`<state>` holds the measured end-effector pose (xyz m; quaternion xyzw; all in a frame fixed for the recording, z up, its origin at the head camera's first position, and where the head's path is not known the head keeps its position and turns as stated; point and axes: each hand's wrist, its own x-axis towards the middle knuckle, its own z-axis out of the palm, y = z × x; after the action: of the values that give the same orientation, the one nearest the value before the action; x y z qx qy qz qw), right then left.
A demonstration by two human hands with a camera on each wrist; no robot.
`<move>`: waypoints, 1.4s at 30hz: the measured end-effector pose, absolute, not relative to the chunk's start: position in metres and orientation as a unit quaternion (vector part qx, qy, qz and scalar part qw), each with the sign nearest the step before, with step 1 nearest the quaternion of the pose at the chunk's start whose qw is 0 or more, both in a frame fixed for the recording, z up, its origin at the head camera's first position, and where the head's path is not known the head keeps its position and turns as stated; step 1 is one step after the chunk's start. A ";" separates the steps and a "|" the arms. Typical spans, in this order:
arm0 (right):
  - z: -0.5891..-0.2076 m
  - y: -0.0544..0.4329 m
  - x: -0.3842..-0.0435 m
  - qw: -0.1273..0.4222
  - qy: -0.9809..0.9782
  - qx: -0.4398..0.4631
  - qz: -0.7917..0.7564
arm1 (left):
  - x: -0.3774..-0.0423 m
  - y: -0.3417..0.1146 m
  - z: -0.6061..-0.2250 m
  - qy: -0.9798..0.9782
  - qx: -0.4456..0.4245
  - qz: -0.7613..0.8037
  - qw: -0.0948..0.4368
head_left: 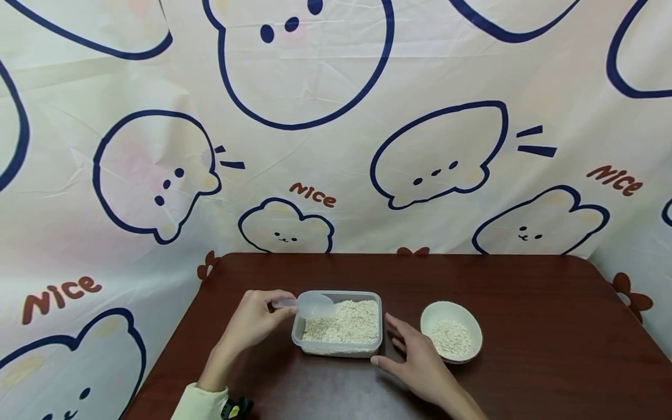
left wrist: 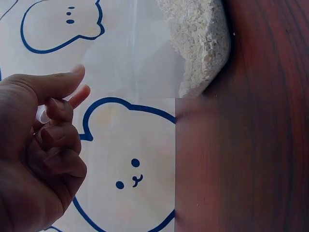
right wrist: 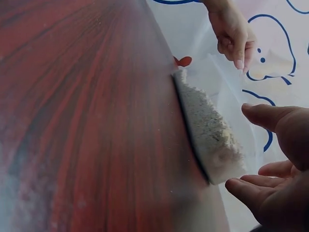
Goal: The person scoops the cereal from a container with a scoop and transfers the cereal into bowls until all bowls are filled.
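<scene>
My left hand [head_left: 255,319] pinches the handle of a translucent plastic scoop [head_left: 316,305] between thumb and fingers. The scoop's bowl lies over the left end of a clear rectangular tub [head_left: 341,349], overlapping the pale flakes [head_left: 354,322] inside, which look like oats. In the left wrist view the fingers [left wrist: 60,135] are curled and mostly hide the handle. Just off the tub's right end is my right hand [head_left: 420,364], thumb and fingers spread, holding nothing. The right wrist view shows its fingertips [right wrist: 234,186] right by the tub wall.
A small white bowl [head_left: 431,315] partly filled with similar flakes stands to the right, beyond the right hand. Everything sits on a dark red-brown wooden table [head_left: 546,326]. Behind it hangs a pale cloth [head_left: 336,151] printed with blue-outlined cartoon figures.
</scene>
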<state>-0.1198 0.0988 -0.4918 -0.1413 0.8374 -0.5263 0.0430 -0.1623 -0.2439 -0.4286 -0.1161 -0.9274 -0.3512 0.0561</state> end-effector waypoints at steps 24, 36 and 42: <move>-0.501 0.086 -0.127 0.083 0.814 -0.144 -0.556 | -0.174 -0.204 -0.454 -0.907 -0.185 -0.376 0.040; -0.500 0.087 -0.130 0.088 0.828 -0.123 -0.540 | -0.167 -0.186 -0.466 -0.933 -0.162 -0.293 0.132; -0.500 0.086 -0.130 0.078 0.830 -0.123 -0.538 | -0.167 -0.184 -0.470 -0.929 -0.158 -0.300 0.145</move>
<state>-0.1296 0.0860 -0.5001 -0.1233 0.8303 -0.5379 0.0779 -0.1670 -0.1845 -0.4703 -0.1576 -0.9295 -0.3004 0.1449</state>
